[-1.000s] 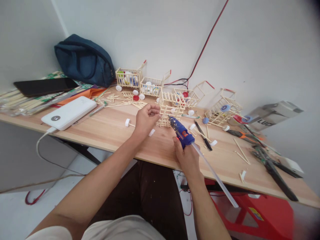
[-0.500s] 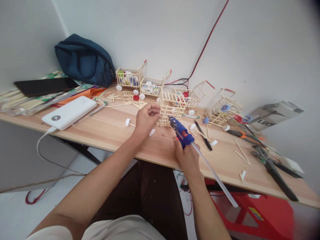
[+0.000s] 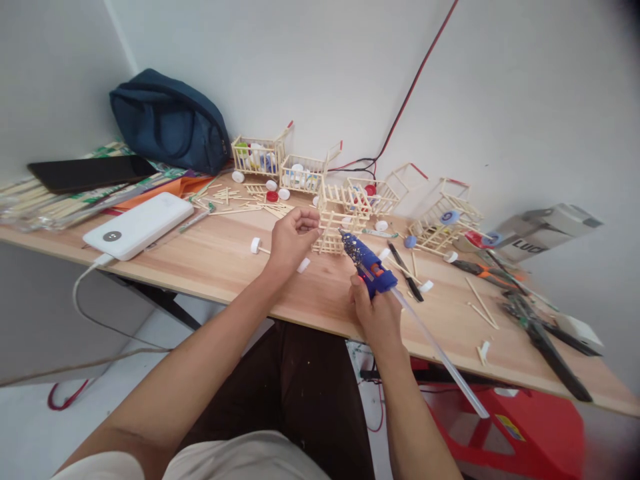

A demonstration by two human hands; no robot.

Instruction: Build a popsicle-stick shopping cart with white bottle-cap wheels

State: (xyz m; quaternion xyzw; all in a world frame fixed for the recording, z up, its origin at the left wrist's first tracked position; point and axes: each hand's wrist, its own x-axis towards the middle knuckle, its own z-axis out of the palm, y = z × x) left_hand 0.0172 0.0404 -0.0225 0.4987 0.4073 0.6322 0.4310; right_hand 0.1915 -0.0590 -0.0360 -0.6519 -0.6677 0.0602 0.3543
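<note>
My right hand (image 3: pixel 379 312) is wrapped around a blue hot glue gun (image 3: pixel 370 267), its speckled nozzle pointing up and left. From the gun's rear a long clear glue stick (image 3: pixel 440 353) sticks out. The nozzle tip is close to a small cart frame of wooden sticks (image 3: pixel 334 241); whether they touch I cannot tell. With thumb and fingertips, my left hand (image 3: pixel 294 241) pinches the frame's left side. Beneath that hand runs a stick axle with a white cap wheel (image 3: pixel 255 245) at its left end. Another axle with white caps (image 3: pixel 406 268) lies right of the gun beside a black pen (image 3: pixel 405 272).
Stick carts filled with caps (image 3: pixel 257 157) stand along the wall, with more carts (image 3: pixel 445 223) to the right. Loose cut sticks (image 3: pixel 230 197), a white power bank (image 3: pixel 139 225), a phone (image 3: pixel 93 172) and a blue bag (image 3: pixel 170 120) lie left. Black-handled cutters (image 3: pixel 550 347) lie right.
The glue gun and my right hand have shifted slightly right, and the nozzle has drawn a little away from the frame. My left hand stays nearly still at the cart frame.
</note>
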